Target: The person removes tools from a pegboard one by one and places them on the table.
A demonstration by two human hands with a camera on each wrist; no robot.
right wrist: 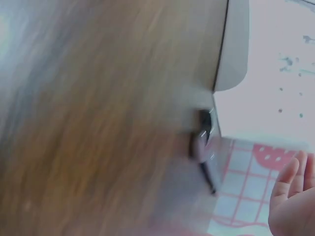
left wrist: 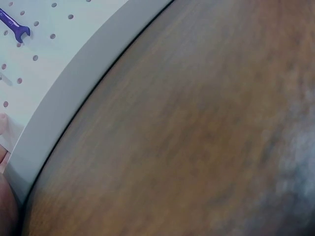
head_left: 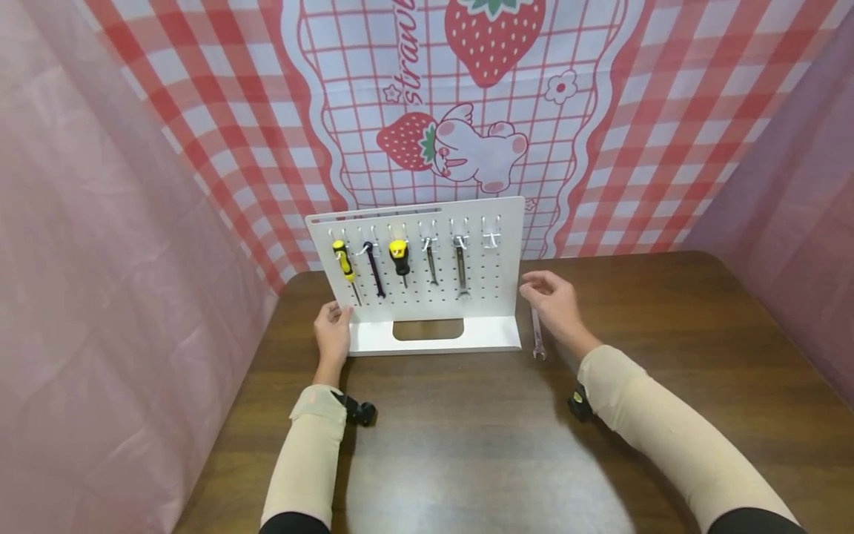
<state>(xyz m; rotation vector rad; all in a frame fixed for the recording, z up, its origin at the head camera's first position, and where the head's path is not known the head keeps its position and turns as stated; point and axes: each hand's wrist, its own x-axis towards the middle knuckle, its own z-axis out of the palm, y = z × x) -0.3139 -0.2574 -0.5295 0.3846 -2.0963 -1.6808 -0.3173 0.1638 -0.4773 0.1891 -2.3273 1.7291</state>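
A white pegboard stand [head_left: 427,334] stands upright on the table. My left hand [head_left: 332,331] grips its lower left edge; only a bit of its fingers [left wrist: 4,157] shows in the left wrist view. From the hooks hang a long yellow-black screwdriver [head_left: 343,261], a black wrench [head_left: 374,273], a stubby screwdriver [head_left: 399,256], a small wrench [head_left: 431,261] and a larger wrench [head_left: 461,268]. Beside the board's right edge my right hand [head_left: 555,305] hovers with loosely bent fingers, holding nothing. Just below it, another wrench [head_left: 537,337] lies on the table, blurred in the right wrist view.
The rightmost hook [head_left: 491,239] on the board is bare. Behind the brown wooden table [head_left: 467,430] hangs a red-and-white checked cloth [head_left: 253,133] with strawberries. Pink curtains [head_left: 100,297] close off both sides. Each wrist carries a small black camera [head_left: 360,412].
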